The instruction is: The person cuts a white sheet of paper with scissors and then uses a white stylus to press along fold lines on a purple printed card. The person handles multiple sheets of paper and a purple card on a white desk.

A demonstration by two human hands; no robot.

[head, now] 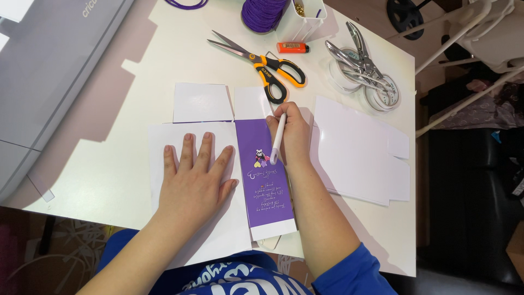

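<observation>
- Card box blank [210, 188], a flat die-cut sheet with white panels and one purple printed panel [266, 175], lies near the front edge of the white table [125, 164], directly before the person.
- Grey cutting machine [49, 65] fills the far left corner of the table, well apart from the sheet.
- Left hand [195, 183] rests palm down on the sheet's broad white panel, fingers released and spread flat, grasping nothing; its thumb lies just beside the purple panel's left edge.
- Two white flaps [202, 102] of the sheet stick out at its far end, beyond the left hand's fingertips.
- Right hand [292, 134] is clenched around a slim white scoring tool [278, 139], which slants down and toward the person, its lower end touching the purple panel close to a small cartoon figure printed there.
- Orange-and-black scissors [267, 65] lie shut on the table just beyond the right hand, with an orange lighter [292, 47] near their handles.
- Purple cord spool [263, 13] and a white tub [303, 16] stand at the far edge.
- Stack of more white card blanks [363, 153] lies just right of the right hand.
- Metal pliers [357, 57] rest on clear tape rolls [376, 90] at the far right.
</observation>
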